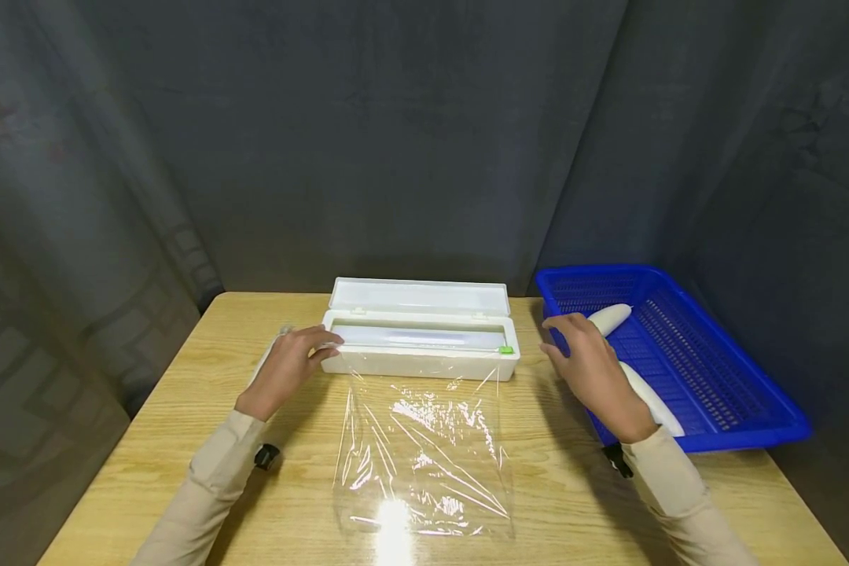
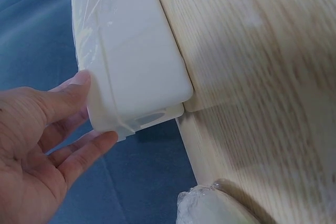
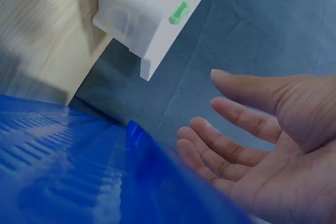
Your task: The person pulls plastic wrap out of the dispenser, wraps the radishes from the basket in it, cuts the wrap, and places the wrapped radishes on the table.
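One white dispenser (image 2: pixel 142 72) touches the left fingers (image 2: pixel 86 156).

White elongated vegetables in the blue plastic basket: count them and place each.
2. The far white vegetable lies at the far left of the basket; the near white vegetable, along its left side towards the front. The right hand partly covers both and might hide more.

Dark grey curtains (image 1: pixel 396 141) hang in folds before me and to either side, the left one faintly patterned. My pale wood-grained bench (image 1: pixel 184 393) catches bright glare (image 1: pixel 394 550) toward its near side.
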Demonstrator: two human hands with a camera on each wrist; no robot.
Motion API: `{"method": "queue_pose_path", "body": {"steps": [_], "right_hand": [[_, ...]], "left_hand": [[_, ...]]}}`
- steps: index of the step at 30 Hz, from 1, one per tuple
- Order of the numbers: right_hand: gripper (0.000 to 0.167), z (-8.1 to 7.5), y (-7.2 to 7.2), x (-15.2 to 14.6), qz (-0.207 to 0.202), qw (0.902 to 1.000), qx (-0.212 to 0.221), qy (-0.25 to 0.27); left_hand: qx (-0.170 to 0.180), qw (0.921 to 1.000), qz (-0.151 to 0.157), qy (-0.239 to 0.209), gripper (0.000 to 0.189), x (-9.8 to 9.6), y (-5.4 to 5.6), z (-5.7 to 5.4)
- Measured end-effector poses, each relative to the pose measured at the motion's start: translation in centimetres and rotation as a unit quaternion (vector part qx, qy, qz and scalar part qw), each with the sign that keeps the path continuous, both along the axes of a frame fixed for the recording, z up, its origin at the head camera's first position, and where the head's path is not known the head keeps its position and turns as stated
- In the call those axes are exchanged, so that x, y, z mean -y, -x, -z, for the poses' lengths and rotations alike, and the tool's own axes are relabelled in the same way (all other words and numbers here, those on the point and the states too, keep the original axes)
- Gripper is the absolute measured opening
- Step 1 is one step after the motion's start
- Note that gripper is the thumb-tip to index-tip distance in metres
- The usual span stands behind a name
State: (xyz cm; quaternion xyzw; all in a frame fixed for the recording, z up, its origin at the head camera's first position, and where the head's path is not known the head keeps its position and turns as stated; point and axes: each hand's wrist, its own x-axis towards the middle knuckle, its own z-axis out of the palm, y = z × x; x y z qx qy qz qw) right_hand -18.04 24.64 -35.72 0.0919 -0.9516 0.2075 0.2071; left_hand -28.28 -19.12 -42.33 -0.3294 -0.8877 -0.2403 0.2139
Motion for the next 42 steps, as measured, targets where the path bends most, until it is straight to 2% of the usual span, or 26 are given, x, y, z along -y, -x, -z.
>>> {"method": "queue_pose_path", "body": {"steps": [9, 20, 27, 37, 42], "right_hand": [[0.028, -0.1, -0.7, -0.9, -0.016, 0.9997, -0.002, 0.017], [0.03, -1.4, -2.2, -2.3, -0.025, 0.9986, 0.044, 0.015], [0.028, -2.1, -2.6, -3.5, -0.018, 0.9993, 0.031, 0.014], [0.027, -2.9, -2.2, -5.7, -0.012, 0.9999, 0.0, -0.01], [0.027, -2.9, -1.8, -6.8, -0.008, 0.9999, 0.004, -0.014]], "left_hand": [[-0.01, 0.9999, 0.007, 0.004, 0.017, -0.2, 0.2, 0.0], [-0.011, 0.9999, 0.005, 0.003, 0.018, 0.0, 0.1, 0.2], [-0.012, 0.9999, 0.005, 0.003, 0.018, 0.0, 0.1, 0.2], [-0.021, 0.9997, 0.011, -0.001, 0.017, -0.2, 0.1, 0.2], [-0.024, 0.9996, 0.011, 0.0, 0.017, -0.3, 0.1, 0.1]]}}
